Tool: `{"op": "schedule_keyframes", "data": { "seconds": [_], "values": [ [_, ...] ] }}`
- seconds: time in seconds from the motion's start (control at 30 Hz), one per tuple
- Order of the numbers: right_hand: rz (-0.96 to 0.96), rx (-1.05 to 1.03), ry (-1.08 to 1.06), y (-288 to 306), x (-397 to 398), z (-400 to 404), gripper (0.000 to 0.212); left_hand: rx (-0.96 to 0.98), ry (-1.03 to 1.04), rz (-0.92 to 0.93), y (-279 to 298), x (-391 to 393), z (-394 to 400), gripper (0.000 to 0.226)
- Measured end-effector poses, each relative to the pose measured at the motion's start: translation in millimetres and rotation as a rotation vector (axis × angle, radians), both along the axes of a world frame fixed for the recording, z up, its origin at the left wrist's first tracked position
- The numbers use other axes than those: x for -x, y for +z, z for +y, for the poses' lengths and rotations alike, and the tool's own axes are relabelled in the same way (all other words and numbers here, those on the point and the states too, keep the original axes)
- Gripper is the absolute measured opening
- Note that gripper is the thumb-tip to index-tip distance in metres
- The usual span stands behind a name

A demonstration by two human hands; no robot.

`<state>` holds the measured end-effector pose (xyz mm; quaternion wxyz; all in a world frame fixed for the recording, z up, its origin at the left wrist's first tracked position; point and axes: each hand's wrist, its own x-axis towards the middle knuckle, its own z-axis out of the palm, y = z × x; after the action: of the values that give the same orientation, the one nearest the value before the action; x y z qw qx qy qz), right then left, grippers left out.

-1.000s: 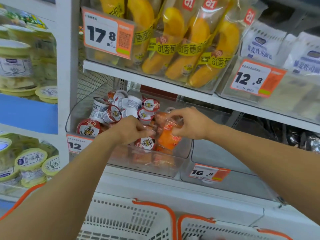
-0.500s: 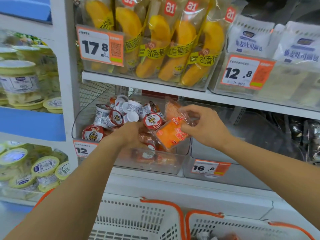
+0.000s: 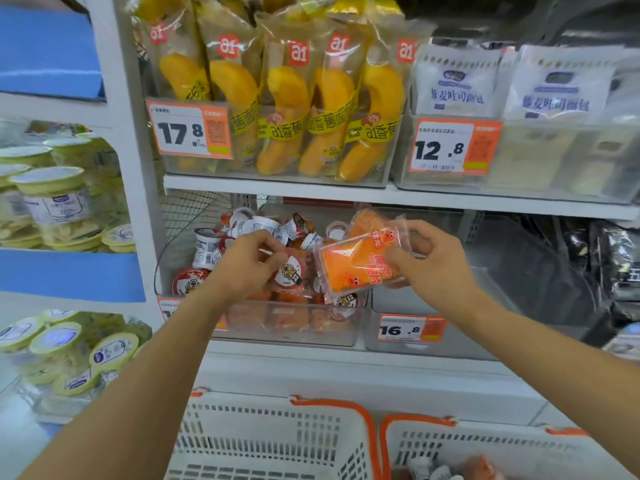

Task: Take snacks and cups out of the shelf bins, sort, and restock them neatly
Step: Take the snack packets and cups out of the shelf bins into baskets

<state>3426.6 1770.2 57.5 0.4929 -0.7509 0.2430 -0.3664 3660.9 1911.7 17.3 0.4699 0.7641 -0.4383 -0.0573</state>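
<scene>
Your left forearm [image 3: 180, 341] hides most of the bin's price tag [image 3: 165, 306]; the lower-right basket's [image 3: 485, 441] contents are cut off, perhaps cups.

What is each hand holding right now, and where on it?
Right hand pinches the orange snack packet at its right end. Left hand grips a small red-lidded cup by its side.

Snack pack [image 3: 360, 261]: clear wrapper, orange contents, red print; tilted, lifted above the bin's right end.
Cup [image 3: 290, 274]: small, red-rimmed white lid facing out, held over the bin.
Bin [image 3: 294, 323]: clear plastic, heaped with jumbled cups [image 3: 242, 226].
</scene>
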Motion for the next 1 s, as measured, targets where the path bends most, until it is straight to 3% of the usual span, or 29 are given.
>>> {"op": "schedule_keyframes", "data": {
  "seconds": [0.13,0.27,0.43,0.5,0.6,0.73,0.77,0.83,0.9,1.0],
  "values": [
    [-0.027,-0.202,-0.003,0,34,8,0.022,0.032,-0.012,-0.089,23,36,5,0.015],
    [0.039,-0.288,0.112,-7,96,2,0.020,-0.037,-0.208,0.048,25,91,1,0.015],
    [0.493,-0.261,0.272,-31,196,-27,0.021,-0.292,-0.422,0.211,-44,177,-14,0.021],
    [0.707,-0.245,0.258,-51,230,-41,0.020,-0.418,-0.444,0.289,-81,211,-20,0.020],
    [0.909,-0.185,0.134,-91,269,-55,0.019,-0.462,-0.386,0.392,-127,259,-37,0.018],
    [1.121,-0.001,0.142,-134,287,-60,0.042,-0.576,-0.402,0.598,-169,315,-60,0.025],
    [1.180,0.045,0.183,-141,287,-61,0.049,-0.622,-0.479,0.505,-175,324,-61,0.031],
    [1.269,0.125,0.241,-146,284,-61,0.065,-0.675,-0.636,0.117,-184,329,-63,0.042],
    [1.267,0.219,0.240,-142,278,-59,0.072,-0.703,-0.628,-0.187,-176,318,-67,0.046],
    [1.042,0.346,0.212,-124,256,-48,0.058,-0.499,-0.512,-0.305,-131,281,-73,0.031]
  ]
}}
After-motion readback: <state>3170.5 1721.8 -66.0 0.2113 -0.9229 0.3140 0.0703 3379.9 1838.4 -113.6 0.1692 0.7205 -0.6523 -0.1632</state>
